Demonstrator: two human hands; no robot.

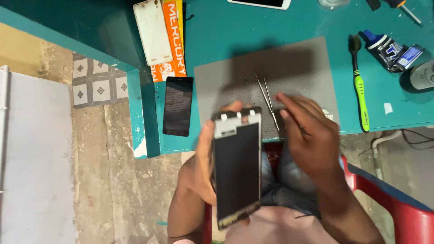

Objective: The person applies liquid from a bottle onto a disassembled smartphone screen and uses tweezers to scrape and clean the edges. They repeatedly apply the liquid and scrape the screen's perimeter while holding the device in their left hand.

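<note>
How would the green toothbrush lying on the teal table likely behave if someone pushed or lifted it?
The green toothbrush is thin and lies flat on the teal table, so it would probably slide or pivot rather than tip. Its slim plastic-looking handle suggests it is light and fairly stiff. The handle may roll slightly if nudged sideways.

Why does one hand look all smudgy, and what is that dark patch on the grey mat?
Head view: the right hand is motion-blurred, while the left hand and its phone frame look sharper; a shadow darkens the grey mat behind them.
</note>
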